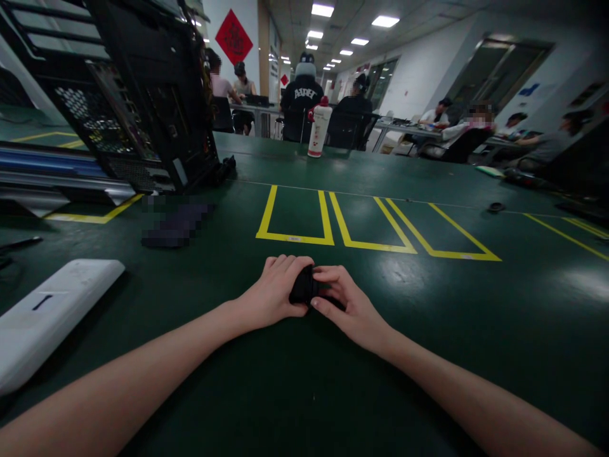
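A small, rounded black object with a narrower ring at its right end lies between my two hands, low over the green table. My left hand is closed around its left side, fingers over the top and thumb along the near side. At the ringed end, the fingertips and thumb of my right hand are curled in a pinch. My hands cover much of the object, so its exact kind does not show.
Yellow tape outlines mark the green table beyond my hands. An open black computer case stands at left, near a white box-like device. A white bottle with a red lid stands at the far edge; people sit beyond.
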{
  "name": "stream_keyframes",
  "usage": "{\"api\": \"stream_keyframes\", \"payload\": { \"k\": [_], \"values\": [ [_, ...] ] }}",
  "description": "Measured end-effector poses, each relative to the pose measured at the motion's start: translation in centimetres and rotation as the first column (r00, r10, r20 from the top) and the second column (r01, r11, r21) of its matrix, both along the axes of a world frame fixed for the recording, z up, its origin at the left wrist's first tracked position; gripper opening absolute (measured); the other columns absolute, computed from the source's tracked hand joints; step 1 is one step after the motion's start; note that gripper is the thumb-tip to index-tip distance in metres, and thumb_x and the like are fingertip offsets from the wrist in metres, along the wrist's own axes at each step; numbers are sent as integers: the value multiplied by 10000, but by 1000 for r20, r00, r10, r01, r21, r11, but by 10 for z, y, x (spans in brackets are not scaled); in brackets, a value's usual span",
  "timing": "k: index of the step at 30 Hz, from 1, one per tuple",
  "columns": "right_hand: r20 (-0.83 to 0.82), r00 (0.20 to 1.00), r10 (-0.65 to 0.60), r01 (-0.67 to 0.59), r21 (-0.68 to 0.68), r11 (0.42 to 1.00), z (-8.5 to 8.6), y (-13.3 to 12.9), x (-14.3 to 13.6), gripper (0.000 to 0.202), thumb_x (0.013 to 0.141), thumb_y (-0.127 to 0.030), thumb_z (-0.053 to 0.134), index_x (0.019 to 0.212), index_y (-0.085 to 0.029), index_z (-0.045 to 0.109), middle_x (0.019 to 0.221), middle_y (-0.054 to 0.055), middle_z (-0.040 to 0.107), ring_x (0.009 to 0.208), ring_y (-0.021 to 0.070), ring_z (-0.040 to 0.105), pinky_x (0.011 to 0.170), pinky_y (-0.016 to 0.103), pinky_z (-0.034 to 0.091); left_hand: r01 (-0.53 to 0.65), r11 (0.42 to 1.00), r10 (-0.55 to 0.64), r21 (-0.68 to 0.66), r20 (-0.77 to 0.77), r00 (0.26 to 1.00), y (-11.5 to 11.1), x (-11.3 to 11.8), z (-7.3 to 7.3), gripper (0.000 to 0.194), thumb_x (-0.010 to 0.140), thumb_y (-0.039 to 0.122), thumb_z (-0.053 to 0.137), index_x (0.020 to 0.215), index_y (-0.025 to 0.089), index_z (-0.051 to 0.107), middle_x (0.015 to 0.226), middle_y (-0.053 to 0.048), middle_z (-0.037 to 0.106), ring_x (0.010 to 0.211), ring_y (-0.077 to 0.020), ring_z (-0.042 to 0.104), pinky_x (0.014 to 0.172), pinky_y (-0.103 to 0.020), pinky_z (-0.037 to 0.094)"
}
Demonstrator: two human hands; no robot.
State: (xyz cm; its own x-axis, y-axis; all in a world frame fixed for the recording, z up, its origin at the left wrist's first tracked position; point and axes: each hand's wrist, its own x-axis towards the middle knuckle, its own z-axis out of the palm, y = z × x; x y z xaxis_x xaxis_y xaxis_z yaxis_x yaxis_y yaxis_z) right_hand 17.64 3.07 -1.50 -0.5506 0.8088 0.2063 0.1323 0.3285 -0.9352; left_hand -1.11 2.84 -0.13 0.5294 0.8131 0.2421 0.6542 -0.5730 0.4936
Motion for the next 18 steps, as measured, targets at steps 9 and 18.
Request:
{"api": "stream_keyframes", "payload": {
  "k": [9,18],
  "values": [
    [66,997,-49,56,-108,993,0,2,-2,307,835,-259,534,1128,-259,441,1128,46,510,1034,193,537,889,390,469,6,1000,-6,-14,7,1000,-2,-1,2,531,717,227,647,1162,217,357,1108,-63,516,997,-244,480,889,-414,325],
    [-58,998,21,-25,-80,996,-4,3,-1,189,844,-233,530,1021,-244,465,990,12,535,939,149,577,812,313,498,-10,998,9,65,14,1000,2,-2,-9,583,682,229,673,1161,221,341,1085,-53,517,961,-242,483,860,-407,329]
  ]
}}
